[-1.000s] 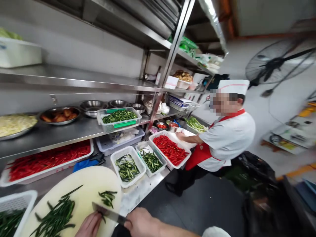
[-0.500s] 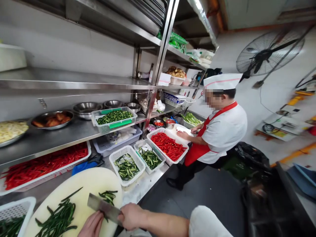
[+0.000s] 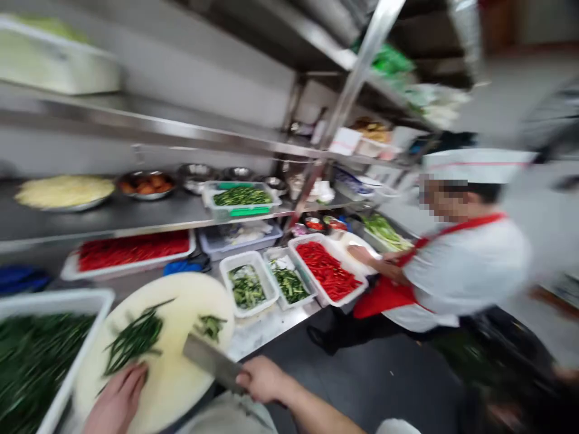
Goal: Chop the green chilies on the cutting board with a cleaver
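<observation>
My right hand [image 3: 263, 378] is closed around the handle of a cleaver [image 3: 211, 360], whose broad blade hangs over the right part of a round cutting board [image 3: 181, 304]. Just beyond the blade lies a small heap of cut green chili pieces [image 3: 210, 326]. On the left side of the board is a pile of long green chilies [image 3: 136, 337]. My left hand [image 3: 118, 399] reaches to the near edge of that pile, fingers stretched out and somewhat blurred. Whether its fingertips touch the chilies I cannot tell.
A basket of green chilies [image 3: 40, 361] stands left of the board. Behind are a tray of red chilies [image 3: 136, 251] and a steel shelf [image 3: 154, 220]. Baskets of cut green pieces [image 3: 248, 288] and red chilies [image 3: 325, 271] stand right, where a co-worker [image 3: 465, 253] works.
My left hand has moved left, away from the cleaver, to the green chili pile. The cleaver stays in my right hand. The camera view has turned left.
</observation>
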Tool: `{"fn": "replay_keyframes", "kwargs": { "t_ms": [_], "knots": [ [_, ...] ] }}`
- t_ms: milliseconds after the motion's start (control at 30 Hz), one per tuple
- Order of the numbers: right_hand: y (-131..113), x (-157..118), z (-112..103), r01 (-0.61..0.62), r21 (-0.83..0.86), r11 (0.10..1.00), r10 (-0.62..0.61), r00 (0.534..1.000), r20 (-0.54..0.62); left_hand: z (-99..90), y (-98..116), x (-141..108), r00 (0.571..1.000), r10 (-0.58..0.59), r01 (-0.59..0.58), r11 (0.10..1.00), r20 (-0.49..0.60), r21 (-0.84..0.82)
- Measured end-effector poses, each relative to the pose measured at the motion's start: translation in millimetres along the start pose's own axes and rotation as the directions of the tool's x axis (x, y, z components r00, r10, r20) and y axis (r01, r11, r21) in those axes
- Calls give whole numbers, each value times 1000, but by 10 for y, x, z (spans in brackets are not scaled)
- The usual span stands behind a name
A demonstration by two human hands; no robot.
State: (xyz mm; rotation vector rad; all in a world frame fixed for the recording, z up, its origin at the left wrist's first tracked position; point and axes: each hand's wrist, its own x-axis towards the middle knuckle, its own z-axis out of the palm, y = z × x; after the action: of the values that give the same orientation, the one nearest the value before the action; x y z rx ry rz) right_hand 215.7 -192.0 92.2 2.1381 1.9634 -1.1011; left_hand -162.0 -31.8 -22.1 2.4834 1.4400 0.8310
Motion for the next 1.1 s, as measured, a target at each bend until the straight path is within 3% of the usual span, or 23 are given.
{"fn": "replay_keyframes", "kwargs": {
  "t_ms": [100, 167, 233, 300, 400, 533, 633, 733, 867, 1100],
  "knots": [
    [53, 33, -37, 15, 71, 997, -15, 1000, -10, -250, 415, -85, 976, -69, 73, 997, 208, -8],
    [49, 158, -67, 29, 45, 999, -24, 995, -99, -329, 503, -85, 947, -66, 80, 996, 314, -32],
    [25, 263, -63, 49, 20, 999, -46, 994, -97, -339, 522, -128, 937, -65, 83, 996, 342, -38],
    [-1, 285, -40, 61, 6, 998, -60, 996, -63, -275, 586, -189, 946, -61, 70, 997, 317, -17],
    [-36, 220, -23, 40, 7, 999, -40, 999, -22, -35, 779, -178, 955, 9, -14, 1000, 295, 14],
    [-81, 157, -38, -13, -21, 1000, 13, 1000, 0, 407, 1022, 47, 952, 105, -92, 994, 287, -57],
    [-104, 102, -46, 5, -125, 992, -9, 999, -32, 625, 1102, 176, 939, 211, -168, 971, 272, -171],
    [-75, 14, -77, 9, -176, 984, -17, 999, -41, 686, 1099, 201, 923, 284, -226, 946, 259, -233],
    [-2, -8, -113, 19, -137, 990, -17, 1000, 16, 689, 1064, 183, 923, 294, -223, 935, 250, -277],
    [-368, 509, -2, 15, -63, 998, -19, 998, -60, 643, 1124, 255, 912, 316, -236, 926, 262, -296]
  ]
}}
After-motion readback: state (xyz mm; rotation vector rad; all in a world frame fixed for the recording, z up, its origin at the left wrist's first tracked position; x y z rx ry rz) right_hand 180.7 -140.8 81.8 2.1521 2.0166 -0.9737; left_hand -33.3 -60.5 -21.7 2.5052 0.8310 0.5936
